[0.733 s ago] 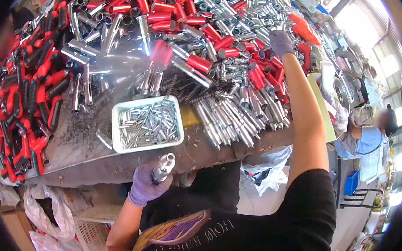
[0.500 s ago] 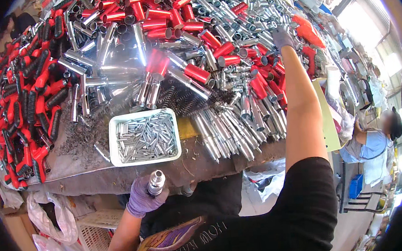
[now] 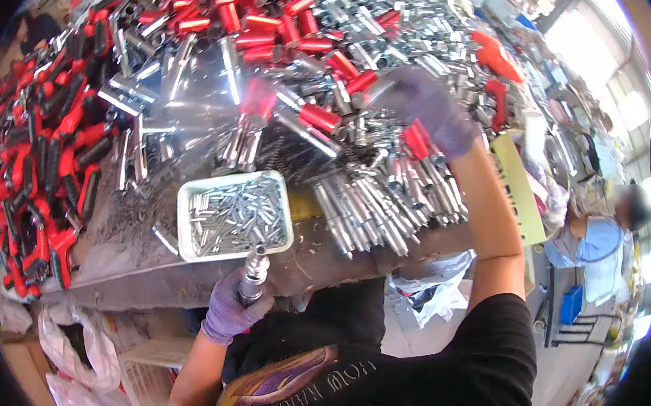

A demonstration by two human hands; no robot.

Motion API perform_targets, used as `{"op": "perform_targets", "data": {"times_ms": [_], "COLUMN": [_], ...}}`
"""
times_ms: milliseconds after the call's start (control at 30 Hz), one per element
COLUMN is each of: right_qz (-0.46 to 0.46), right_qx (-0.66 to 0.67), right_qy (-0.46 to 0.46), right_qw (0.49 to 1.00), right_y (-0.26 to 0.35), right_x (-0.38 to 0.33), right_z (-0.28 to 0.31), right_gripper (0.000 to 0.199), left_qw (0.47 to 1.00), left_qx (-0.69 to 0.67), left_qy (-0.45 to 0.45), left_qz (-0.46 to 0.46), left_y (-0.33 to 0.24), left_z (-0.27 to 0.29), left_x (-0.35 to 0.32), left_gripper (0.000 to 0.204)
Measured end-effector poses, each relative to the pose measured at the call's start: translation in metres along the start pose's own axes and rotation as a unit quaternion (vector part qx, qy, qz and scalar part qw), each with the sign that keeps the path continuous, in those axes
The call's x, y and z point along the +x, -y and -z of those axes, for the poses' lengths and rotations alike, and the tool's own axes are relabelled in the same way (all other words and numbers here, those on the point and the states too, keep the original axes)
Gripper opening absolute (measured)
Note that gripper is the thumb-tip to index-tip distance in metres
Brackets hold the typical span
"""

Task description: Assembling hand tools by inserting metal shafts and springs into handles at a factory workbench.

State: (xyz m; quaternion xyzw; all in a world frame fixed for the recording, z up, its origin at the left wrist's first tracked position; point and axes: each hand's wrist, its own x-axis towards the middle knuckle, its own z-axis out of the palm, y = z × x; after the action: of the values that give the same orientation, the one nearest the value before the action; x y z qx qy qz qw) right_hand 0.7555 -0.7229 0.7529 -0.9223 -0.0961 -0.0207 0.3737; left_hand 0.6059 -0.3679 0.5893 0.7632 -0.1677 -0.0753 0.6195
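Observation:
My left hand (image 3: 235, 309), in a purple glove, is closed around a shiny stepped metal tube (image 3: 255, 272), held upright at the table's near edge. Just beyond it stands a white tray (image 3: 185, 235) of small metal pins (image 3: 237, 213). My right hand (image 3: 432, 109), also gloved, is smeared by motion above the heap of parts. A blurred metal sleeve (image 3: 378, 92) sticks out to the left from its fingers. Below that hand lies a row of long metal rods (image 3: 364, 211), beside red tubes (image 3: 416, 140).
Red and black handles (image 3: 51, 162) are heaped at the left. Dark springs (image 3: 284, 149) lie behind the tray, and silver sleeves (image 3: 373, 18) fill the far side. White bags (image 3: 79, 348) hang at the lower left. Another person (image 3: 596, 241) is at the far right.
My right hand has come back from the far right of the heap, nearer and to the left, with the blurred sleeve. The tube in my left hand has risen slightly and tipped more upright.

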Motion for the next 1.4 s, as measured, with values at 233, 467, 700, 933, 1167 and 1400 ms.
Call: {"op": "perform_targets", "data": {"times_ms": [233,467,700,933,1167,1400], "right_qz": [0.39,0.195,0.341,0.464,0.181,0.133], "right_qx": [-0.07,-0.318,-0.175,-0.103,-0.291,-0.34], "right_qy": [0.286,0.383,0.311,0.201,0.233,0.31], "right_qw": [0.873,0.845,0.869,0.857,0.91,0.878], "right_y": [0.11,0.156,0.126,0.118,0.145,0.153], "right_x": [-0.048,-0.058,-0.07,-0.081,-0.103,-0.108], "right_z": [-0.106,-0.102,-0.106,-0.122,-0.113,-0.119], "right_gripper": [0.03,0.031,0.039,0.035,0.034,0.041], "left_qw": [0.992,0.996,0.992,0.997,0.999,0.994], "left_qx": [-0.117,-0.07,-0.107,-0.033,0.014,0.016], "left_qy": [0.049,0.045,0.035,0.055,0.052,0.083], "left_qz": [0.02,0.016,0.061,0.035,0.0,-0.072], "left_y": [0.027,0.018,0.037,0.034,0.027,0.036], "left_z": [-0.001,-0.001,-0.003,0.002,0.004,0.003], "left_x": [-0.01,-0.01,-0.008,-0.016,-0.015,-0.011], "left_gripper": [0.047,0.039,0.036,0.035,0.037,0.044]}}
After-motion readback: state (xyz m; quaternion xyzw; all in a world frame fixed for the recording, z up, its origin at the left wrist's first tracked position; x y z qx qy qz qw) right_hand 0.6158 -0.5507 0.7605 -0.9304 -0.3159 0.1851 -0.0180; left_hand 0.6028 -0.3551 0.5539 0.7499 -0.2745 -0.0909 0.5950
